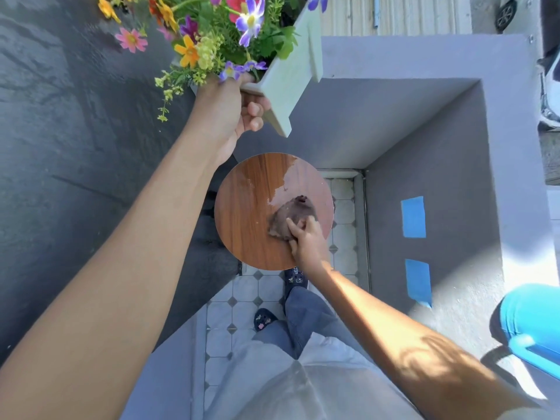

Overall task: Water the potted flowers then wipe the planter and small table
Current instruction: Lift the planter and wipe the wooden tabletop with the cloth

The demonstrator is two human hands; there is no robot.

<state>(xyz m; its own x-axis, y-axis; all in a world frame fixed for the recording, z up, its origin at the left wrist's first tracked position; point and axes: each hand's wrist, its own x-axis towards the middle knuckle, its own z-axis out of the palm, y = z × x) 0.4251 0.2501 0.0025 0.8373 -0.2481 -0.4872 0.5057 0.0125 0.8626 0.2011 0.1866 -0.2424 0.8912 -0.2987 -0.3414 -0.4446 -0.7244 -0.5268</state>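
My left hand (233,113) grips the lower corner of a pale green wooden planter (285,83) and holds it tilted in the air above the small table. Colourful flowers (212,34) spill out of its top. Below it stands the small round wooden table (245,213), with a wet patch on its right half. My right hand (306,237) presses a crumpled brown cloth (288,216) onto the tabletop at its right side.
A blue watering can (530,322) sits on the grey ledge (454,183) at the right, near two blue tape strips (413,216). A dark wall fills the left. My legs and dark clogs stand on the tiled floor (242,298) beneath the table.
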